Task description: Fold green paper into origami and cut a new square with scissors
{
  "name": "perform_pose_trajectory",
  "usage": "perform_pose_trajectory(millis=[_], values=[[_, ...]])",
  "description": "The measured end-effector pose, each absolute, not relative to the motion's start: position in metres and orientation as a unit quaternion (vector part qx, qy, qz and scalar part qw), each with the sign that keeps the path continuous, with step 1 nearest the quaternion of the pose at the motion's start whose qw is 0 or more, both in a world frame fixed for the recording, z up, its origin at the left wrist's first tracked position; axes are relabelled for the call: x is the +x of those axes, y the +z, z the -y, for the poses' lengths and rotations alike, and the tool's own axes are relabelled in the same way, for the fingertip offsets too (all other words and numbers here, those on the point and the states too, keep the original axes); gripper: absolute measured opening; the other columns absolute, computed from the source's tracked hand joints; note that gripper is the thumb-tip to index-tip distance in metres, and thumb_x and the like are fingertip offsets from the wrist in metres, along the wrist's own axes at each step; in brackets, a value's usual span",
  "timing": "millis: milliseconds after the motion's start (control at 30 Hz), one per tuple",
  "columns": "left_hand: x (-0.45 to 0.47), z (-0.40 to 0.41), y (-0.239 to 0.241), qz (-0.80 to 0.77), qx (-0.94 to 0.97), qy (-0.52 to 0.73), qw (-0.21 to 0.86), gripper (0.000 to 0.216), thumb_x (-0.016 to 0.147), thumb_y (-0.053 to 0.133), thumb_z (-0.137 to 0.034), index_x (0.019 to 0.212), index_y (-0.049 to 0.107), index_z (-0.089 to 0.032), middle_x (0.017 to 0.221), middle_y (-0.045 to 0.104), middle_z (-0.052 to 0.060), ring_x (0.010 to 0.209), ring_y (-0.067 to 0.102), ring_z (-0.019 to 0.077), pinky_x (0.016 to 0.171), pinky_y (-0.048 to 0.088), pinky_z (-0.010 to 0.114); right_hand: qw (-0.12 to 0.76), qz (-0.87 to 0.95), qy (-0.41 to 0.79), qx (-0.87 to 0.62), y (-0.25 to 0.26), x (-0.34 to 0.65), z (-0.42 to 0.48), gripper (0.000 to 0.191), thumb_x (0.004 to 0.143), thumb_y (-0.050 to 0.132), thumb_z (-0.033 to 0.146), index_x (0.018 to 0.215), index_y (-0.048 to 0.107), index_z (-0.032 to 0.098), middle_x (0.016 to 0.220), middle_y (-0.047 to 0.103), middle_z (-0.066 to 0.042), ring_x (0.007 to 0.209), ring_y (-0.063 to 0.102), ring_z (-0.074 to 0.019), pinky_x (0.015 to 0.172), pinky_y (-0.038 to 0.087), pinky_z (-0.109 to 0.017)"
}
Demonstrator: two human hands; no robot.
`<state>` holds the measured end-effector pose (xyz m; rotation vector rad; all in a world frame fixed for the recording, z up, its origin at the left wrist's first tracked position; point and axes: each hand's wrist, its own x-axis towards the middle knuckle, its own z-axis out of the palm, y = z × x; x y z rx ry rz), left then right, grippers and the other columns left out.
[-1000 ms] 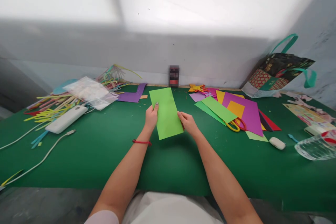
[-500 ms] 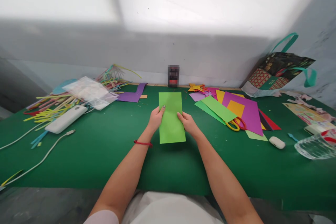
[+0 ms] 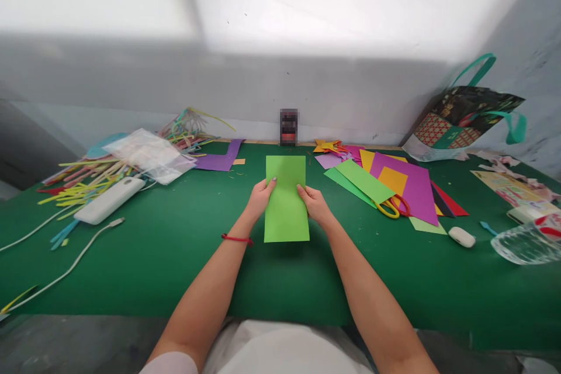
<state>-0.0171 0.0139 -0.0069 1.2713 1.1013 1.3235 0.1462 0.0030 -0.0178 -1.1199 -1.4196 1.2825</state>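
Note:
A light green sheet of paper (image 3: 287, 204), longer than wide, is held up over the green table (image 3: 188, 257). My left hand (image 3: 262, 197) pinches its left edge, thumb on the front face and the other fingers behind it. On the opposite edge my right hand (image 3: 312, 201) grips the sheet the same way, its thumb lying on the front. The sheet casts a shadow on the table below its lower edge. The fingers behind the paper are mostly hidden.
To the right lie several coloured sheets (image 3: 418, 187) and scissors (image 3: 390, 208) partly under green paper. Farther right are a white earphone case (image 3: 461, 237), a clear plastic bottle (image 3: 526, 243) and a bag (image 3: 460, 123). Leftward are craft strips (image 3: 87, 184), a power bank (image 3: 109, 200) and a cable (image 3: 72, 266).
The green sheet has turned very slightly in my hands, its lower edge shifting a little left. Both hands keep their hold. The view has moved a touch.

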Motion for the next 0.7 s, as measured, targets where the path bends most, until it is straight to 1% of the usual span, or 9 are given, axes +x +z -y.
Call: perform_pose_trajectory(millis=[67, 167, 300, 367, 500, 600, 700], values=[[-0.017, -0.013, -0.006, -0.448, 0.514, 0.537, 0.498, 0.048, 0.063, 0.066, -0.060, 0.073, 0.065, -0.013, 0.068, 0.067, 0.008, 0.058, 0.060, 0.0190, 0.053, 0.047, 0.030, 0.441, 0.578, 0.515, -0.454, -0.017, 0.147, -0.003, 0.054, 0.067, 0.048, 0.076, 0.059, 0.042, 0.023, 0.043, 0.040, 0.005, 0.035, 0.039, -0.0102, 0.033, 0.032, -0.026], [-0.016, -0.011, -0.005, -0.442, 0.524, 0.501, 0.528, 0.047, 0.065, 0.066, -0.058, 0.078, 0.066, -0.013, 0.066, 0.067, 0.009, 0.059, 0.062, 0.0203, 0.054, 0.049, 0.032, 0.459, 0.565, 0.509, -0.460, -0.016, 0.149, -0.004, 0.056, 0.066, 0.047, 0.078, 0.064, 0.046, 0.022, 0.046, 0.044, 0.003, 0.037, 0.042, -0.0115, 0.034, 0.036, -0.027], [-0.014, -0.010, -0.006, -0.438, 0.533, 0.482, 0.540, 0.046, 0.067, 0.065, -0.057, 0.081, 0.066, -0.013, 0.064, 0.067, 0.007, 0.059, 0.062, 0.0203, 0.053, 0.049, 0.032, 0.470, 0.550, 0.505, -0.470, -0.016, 0.151, -0.006, 0.056, 0.066, 0.047, 0.078, 0.065, 0.047, 0.022, 0.044, 0.042, 0.004, 0.034, 0.039, -0.0108, 0.033, 0.032, -0.027], [-0.013, -0.011, -0.006, -0.436, 0.523, 0.485, 0.548, 0.045, 0.065, 0.066, -0.057, 0.079, 0.066, -0.014, 0.066, 0.067, 0.007, 0.059, 0.061, 0.0197, 0.053, 0.049, 0.031, 0.462, 0.558, 0.503, -0.473, -0.016, 0.153, -0.006, 0.057, 0.065, 0.046, 0.079, 0.063, 0.045, 0.022, 0.043, 0.041, 0.004, 0.033, 0.038, -0.0108, 0.032, 0.031, -0.028], [-0.012, -0.010, -0.008, -0.427, 0.504, 0.470, 0.585, 0.047, 0.058, 0.072, -0.058, 0.075, 0.065, -0.014, 0.068, 0.068, 0.009, 0.055, 0.060, 0.0182, 0.051, 0.048, 0.030, 0.459, 0.560, 0.497, -0.478, -0.014, 0.156, -0.006, 0.056, 0.067, 0.046, 0.078, 0.061, 0.042, 0.023, 0.043, 0.044, 0.003, 0.034, 0.042, -0.0122, 0.033, 0.035, -0.029], [-0.011, -0.009, -0.009, -0.426, 0.499, 0.446, 0.609, 0.049, 0.056, 0.073, -0.057, 0.077, 0.066, -0.013, 0.071, 0.069, 0.009, 0.056, 0.060, 0.0174, 0.053, 0.048, 0.029, 0.470, 0.548, 0.502, -0.476, -0.013, 0.157, -0.006, 0.057, 0.065, 0.047, 0.080, 0.062, 0.042, 0.023, 0.040, 0.043, 0.004, 0.030, 0.038, -0.0108, 0.030, 0.031, -0.028], [-0.011, -0.008, -0.009, -0.435, 0.489, 0.437, 0.617, 0.051, 0.058, 0.073, -0.056, 0.082, 0.066, -0.013, 0.077, 0.070, 0.009, 0.059, 0.061, 0.0170, 0.056, 0.049, 0.029, 0.471, 0.550, 0.507, -0.468, -0.014, 0.157, -0.007, 0.057, 0.063, 0.049, 0.080, 0.063, 0.042, 0.023, 0.039, 0.042, 0.006, 0.028, 0.033, -0.0090, 0.028, 0.027, -0.026]])
